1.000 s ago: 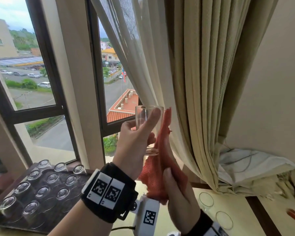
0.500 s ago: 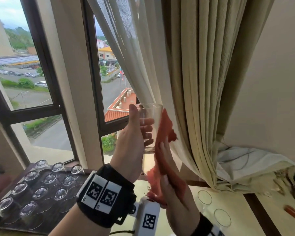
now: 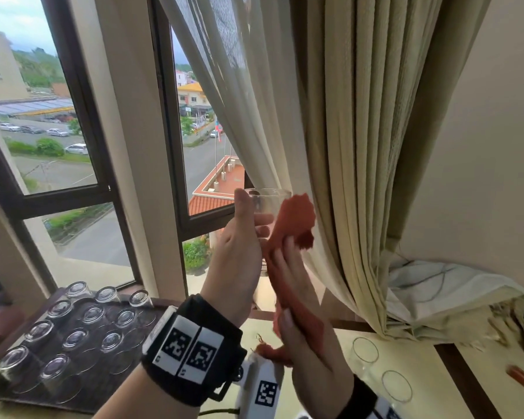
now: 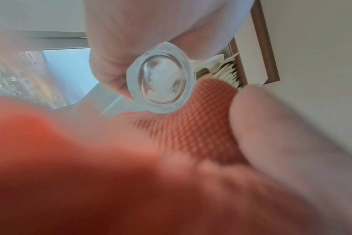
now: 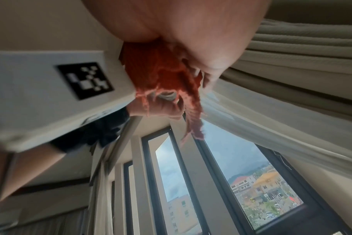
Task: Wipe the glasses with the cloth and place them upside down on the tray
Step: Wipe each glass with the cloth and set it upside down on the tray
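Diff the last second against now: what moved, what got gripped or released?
The left hand shifted its grip on the glass: the thumb moved from across the near wall to its left side. The right hand slid the orange cloth along the glass's right side. Nothing was released. The upside-down glasses on the tray and the two upright glasses stayed put.

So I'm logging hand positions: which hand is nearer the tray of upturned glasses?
Left. The left hand, gripping a glass, is on the tray side; the right hand, holding the cloth, is farther right.
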### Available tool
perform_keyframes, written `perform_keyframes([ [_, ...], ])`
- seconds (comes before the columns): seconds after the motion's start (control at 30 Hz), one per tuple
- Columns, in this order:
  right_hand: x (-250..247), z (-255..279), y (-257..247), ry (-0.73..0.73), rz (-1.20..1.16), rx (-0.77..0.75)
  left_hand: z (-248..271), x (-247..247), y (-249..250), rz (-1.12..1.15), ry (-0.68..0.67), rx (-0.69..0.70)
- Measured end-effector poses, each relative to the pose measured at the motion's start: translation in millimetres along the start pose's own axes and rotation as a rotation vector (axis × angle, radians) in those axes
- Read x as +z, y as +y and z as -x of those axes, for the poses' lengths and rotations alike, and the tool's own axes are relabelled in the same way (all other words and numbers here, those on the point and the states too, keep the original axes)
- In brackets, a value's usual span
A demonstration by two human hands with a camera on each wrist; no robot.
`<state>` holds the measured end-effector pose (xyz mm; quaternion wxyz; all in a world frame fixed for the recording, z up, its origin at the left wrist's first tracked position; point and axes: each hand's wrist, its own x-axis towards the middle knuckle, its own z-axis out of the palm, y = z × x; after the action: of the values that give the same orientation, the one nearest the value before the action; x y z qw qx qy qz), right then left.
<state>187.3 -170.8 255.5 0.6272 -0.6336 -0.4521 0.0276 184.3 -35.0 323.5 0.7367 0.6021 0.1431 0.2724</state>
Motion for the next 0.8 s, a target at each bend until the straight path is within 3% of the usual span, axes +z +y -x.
perform_keyframes([
  [0.1,2,0,-3,0.053,-0.215,0.212,3,0,0,-0.017,-0.002,-0.02],
  [0.17,-4,-13,-12,0.104,-0.276,0.254,8,4,-1,-0.013,-0.036,-0.054],
  [0.33,-15,-41,-36,0.156,-0.399,0.149,17,15,-6,0.026,-0.033,-0.065],
  [0.47,-5,-10,-18,0.036,-0.108,-0.027,6,8,-2,-0.005,-0.012,0.021],
  [0.67,-6,0,-2,0.12,-0.246,0.282,0,-5,2,0.004,-0.008,-0.047],
  [0.8,-21,-32,-20,0.229,-0.273,0.224,12,5,-6,0.092,-0.041,-0.083],
])
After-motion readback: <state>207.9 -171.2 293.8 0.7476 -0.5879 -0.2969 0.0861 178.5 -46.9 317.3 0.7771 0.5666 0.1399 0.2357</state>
